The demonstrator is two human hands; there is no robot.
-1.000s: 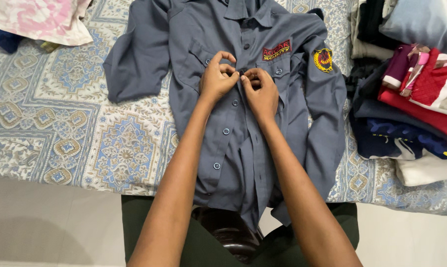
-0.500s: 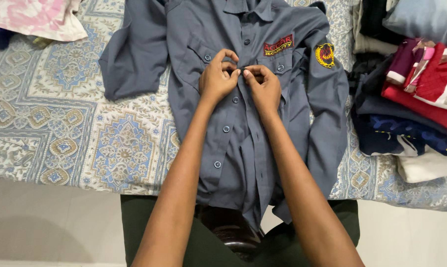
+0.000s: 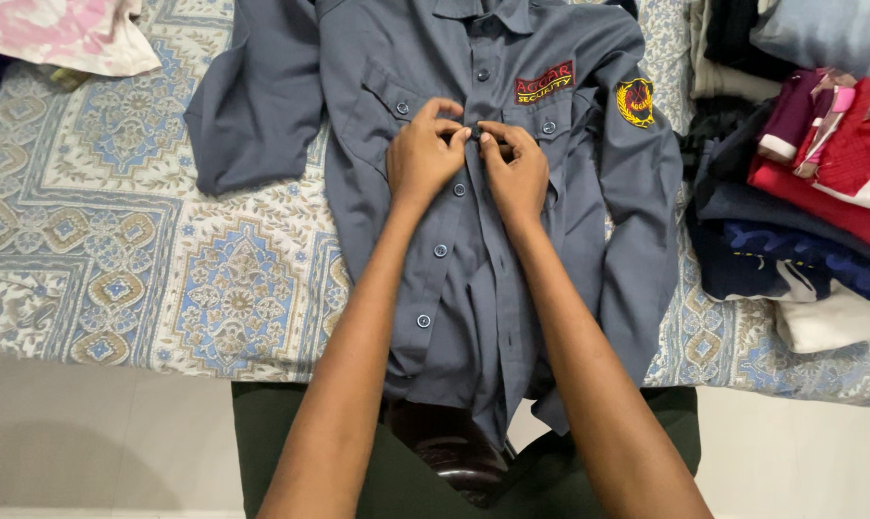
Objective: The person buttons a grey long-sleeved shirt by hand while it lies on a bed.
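both hands meet at the upper middle of the frame: the left hand [image 3: 423,154] and right hand [image 3: 514,171] are each closed in a narrow pinch on the front placket of the grey uniform shirt [image 3: 473,240], fingertips almost touching around a button at chest height. the shirt lies face up on the patterned bedspread [image 3: 147,250], collar toward the top edge, hem hanging off the near side. it looks like light, soft woven cloth that will slump and crease, so i'd say the firmer placket edge close beside each button is the place to grip. three buttons [image 3: 440,250] lower down sit undone. folded clothes [image 3: 810,192] are stacked at the right of the frame.
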